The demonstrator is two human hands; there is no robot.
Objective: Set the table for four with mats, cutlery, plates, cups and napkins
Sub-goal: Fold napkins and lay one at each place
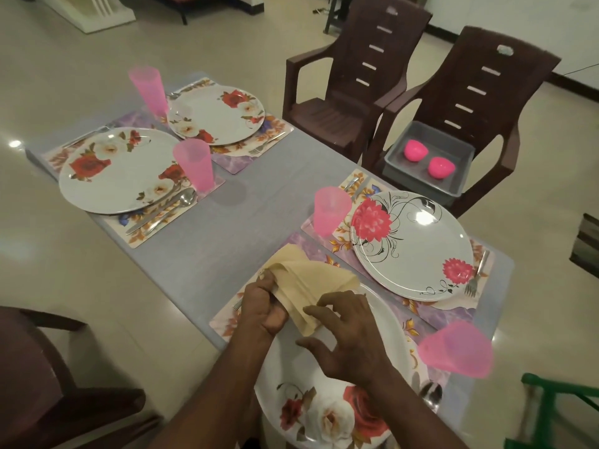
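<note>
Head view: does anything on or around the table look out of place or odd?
Two pink bowls sit in a grey tub on a chair, not on the table. The near cup looks tilted, though wide-angle distortion may cause that.

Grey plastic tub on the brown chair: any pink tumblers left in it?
No: the grey plastic tub on the brown plastic chair holds only two round pink bowls.

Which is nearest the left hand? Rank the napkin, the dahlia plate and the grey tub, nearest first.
1. Napkin: held in the left hand.
2. Dahlia plate: to the right, on the next mat.
3. Grey tub: farthest, on the chair seat beyond the table.
</note>
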